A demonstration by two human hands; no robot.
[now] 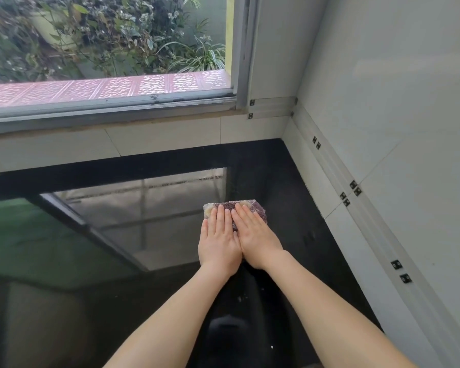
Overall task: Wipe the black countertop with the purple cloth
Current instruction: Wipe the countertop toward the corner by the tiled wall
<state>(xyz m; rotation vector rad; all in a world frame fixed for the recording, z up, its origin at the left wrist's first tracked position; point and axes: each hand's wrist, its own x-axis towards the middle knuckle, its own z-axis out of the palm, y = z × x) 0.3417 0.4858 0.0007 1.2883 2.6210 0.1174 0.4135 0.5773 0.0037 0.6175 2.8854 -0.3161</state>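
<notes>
The purple cloth, folded into a small pad with a pale yellowish patch at its left end, lies on the glossy black countertop near the back right corner. My left hand and my right hand lie side by side, palms down, fingers flat and close together on top of the cloth. Both hands press on it; neither wraps around it. Most of the cloth is hidden under my fingers.
A white tiled wall with small black clips borders the counter on the right. A low white tiled ledge and a window frame run along the back. The counter reflects the window. Small pale specks lie near my forearms.
</notes>
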